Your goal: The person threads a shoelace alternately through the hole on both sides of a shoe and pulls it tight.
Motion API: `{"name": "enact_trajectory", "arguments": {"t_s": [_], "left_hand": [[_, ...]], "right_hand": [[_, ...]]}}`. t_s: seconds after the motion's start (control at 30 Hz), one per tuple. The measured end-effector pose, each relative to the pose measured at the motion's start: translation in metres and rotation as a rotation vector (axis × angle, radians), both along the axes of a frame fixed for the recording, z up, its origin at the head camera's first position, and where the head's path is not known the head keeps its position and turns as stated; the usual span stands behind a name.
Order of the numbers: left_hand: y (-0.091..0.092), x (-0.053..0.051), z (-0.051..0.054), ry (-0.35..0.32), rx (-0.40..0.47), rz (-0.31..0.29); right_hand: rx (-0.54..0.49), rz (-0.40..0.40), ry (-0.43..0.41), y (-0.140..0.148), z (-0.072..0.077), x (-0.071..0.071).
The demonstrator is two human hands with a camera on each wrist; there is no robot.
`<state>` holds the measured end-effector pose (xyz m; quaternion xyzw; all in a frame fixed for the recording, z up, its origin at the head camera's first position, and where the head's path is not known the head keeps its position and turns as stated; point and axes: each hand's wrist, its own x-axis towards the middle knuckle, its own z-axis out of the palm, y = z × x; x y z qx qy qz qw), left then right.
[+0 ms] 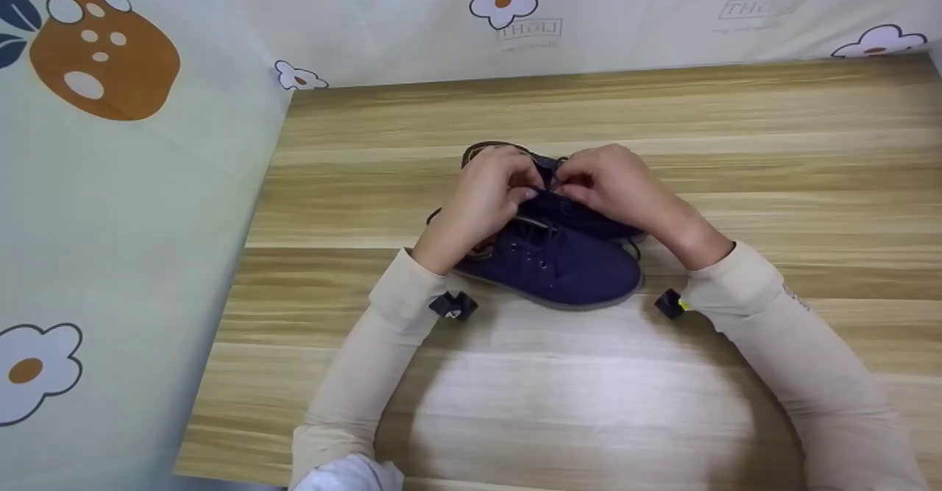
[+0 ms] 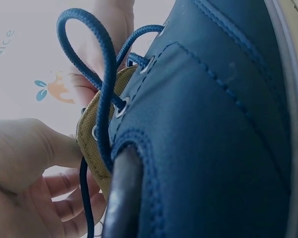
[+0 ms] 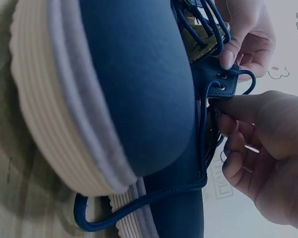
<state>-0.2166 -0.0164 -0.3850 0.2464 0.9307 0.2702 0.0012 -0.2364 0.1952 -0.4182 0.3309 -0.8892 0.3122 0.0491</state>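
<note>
Two navy lace-up shoes lie side by side, toes to the right. In the head view, the near shoe [image 1: 581,266] shows its lacing, and the far shoe [image 1: 589,215] is partly covered by both hands. My left hand [image 1: 486,189] pinches the far shoe's eyelet flap [image 3: 221,82], its thumb on top. Opposite it, my right hand [image 1: 607,178] has thumb and curled fingers together at the flap's edge, pinching a navy shoelace [image 3: 203,134]; its fingertips are partly hidden. A loose lace loop [image 3: 139,202] hangs over the far shoe's toe.
The shoes stand on a wood-grain table [image 1: 353,285]. Patterned sheeting [image 1: 383,27] rises along the table's back and left edges. A dark wrist camera [image 1: 454,305] sits at the left cuff, another [image 1: 670,304] at the right.
</note>
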Motion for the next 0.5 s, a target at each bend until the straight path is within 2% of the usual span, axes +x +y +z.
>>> {"name": "enact_trajectory", "arguments": {"t_s": [0.1, 0.27, 0.5], "left_hand": [[-0.0001, -0.0001, -0.0003, 0.011, -0.001, -0.001], [-0.0002, -0.0004, -0.0008, 0.02, -0.002, -0.01], [-0.0007, -0.0003, -0.0008, 0.012, 0.004, -0.006]], "right_hand": [[0.017, -0.056, 0.055, 0.0003, -0.0012, 0.0005], [0.022, -0.231, 0.166, 0.0006, -0.0025, 0.0035], [0.066, -0.363, 0.167, 0.0016, -0.001, 0.0055]]}}
